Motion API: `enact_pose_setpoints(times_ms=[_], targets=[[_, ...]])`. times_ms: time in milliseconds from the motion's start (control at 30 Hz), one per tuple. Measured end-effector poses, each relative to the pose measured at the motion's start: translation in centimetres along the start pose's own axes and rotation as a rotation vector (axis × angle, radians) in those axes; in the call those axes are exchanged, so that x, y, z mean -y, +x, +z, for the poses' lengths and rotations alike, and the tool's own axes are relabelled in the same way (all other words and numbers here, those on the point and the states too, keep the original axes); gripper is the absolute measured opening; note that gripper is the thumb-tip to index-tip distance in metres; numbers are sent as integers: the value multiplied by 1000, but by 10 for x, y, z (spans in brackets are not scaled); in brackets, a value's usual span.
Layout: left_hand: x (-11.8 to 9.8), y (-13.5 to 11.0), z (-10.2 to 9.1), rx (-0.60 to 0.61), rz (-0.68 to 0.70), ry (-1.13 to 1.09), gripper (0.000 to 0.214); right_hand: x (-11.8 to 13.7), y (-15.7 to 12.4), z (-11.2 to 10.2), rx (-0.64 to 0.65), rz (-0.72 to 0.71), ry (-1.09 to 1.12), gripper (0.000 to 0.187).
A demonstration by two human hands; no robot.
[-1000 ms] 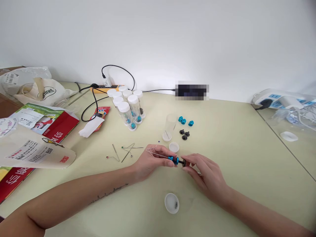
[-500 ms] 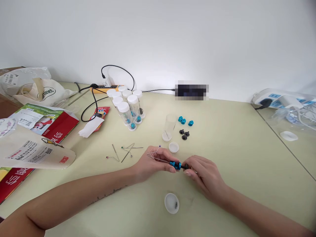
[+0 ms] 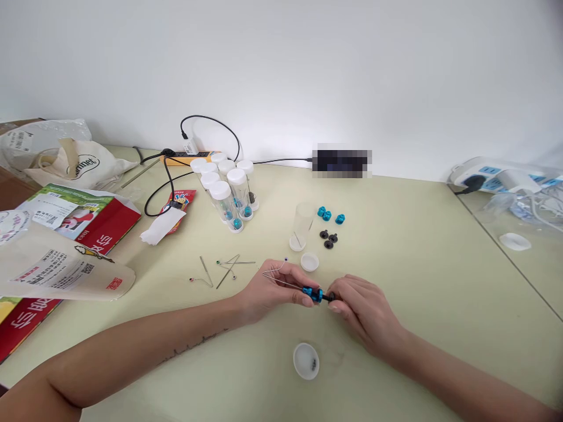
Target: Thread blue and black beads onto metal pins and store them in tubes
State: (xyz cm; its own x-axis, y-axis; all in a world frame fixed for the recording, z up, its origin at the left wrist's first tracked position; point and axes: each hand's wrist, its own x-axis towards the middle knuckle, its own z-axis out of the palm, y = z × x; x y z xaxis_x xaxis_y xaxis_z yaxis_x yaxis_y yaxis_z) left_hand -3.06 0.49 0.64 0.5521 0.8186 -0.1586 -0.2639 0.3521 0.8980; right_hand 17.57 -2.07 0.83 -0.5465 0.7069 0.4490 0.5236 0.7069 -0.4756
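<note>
Between thumb and fingers, my left hand (image 3: 284, 290) pinches a small blue metal fitting (image 3: 311, 293). A thin bent metal wire (image 3: 281, 283) with a tiny dark bead runs from that fitting back over my left palm. My right hand (image 3: 363, 308) is closed on a black disc-headed stem (image 3: 331, 297), whose shaft meets the right end of the blue fitting. Just beyond the hands stands a clear open tube (image 3: 303, 220) with a thin metal piece inside, and a white cap (image 3: 309, 262) lies by it. Nearer me, a white dish (image 3: 306, 361) holds tiny dark bits.
Blue fittings (image 3: 326, 216) and black stems (image 3: 329, 239) lie right of the tube. Several bent wires (image 3: 229, 269) rest left of my hand. Capped tubes (image 3: 220, 190) stand behind them. Packages (image 3: 105, 231) crowd the left; a power strip (image 3: 488, 173) sits at right.
Both hands stay almost in place, still joined at the blue fitting and black stem. My right fingers have shifted very slightly; nothing else has visibly moved.
</note>
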Motion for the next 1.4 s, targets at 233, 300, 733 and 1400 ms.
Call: enact_pose_setpoints(times_ms=[233, 300, 733, 1400], targets=[[0, 1, -1, -42, 14, -21, 22, -1, 0, 3, -130, -15, -15, 5], [1, 1, -1, -38, 5, -10, 22, -1, 0, 2, -89, -17, 13, 15], [2, 1, -2, -33, 11, -13, 22, -1, 0, 0, -47, -3, -22, 20], [1, 1, -2, -27, 31, -55, 21, -3, 0, 3, -107, 12, -29, 5]])
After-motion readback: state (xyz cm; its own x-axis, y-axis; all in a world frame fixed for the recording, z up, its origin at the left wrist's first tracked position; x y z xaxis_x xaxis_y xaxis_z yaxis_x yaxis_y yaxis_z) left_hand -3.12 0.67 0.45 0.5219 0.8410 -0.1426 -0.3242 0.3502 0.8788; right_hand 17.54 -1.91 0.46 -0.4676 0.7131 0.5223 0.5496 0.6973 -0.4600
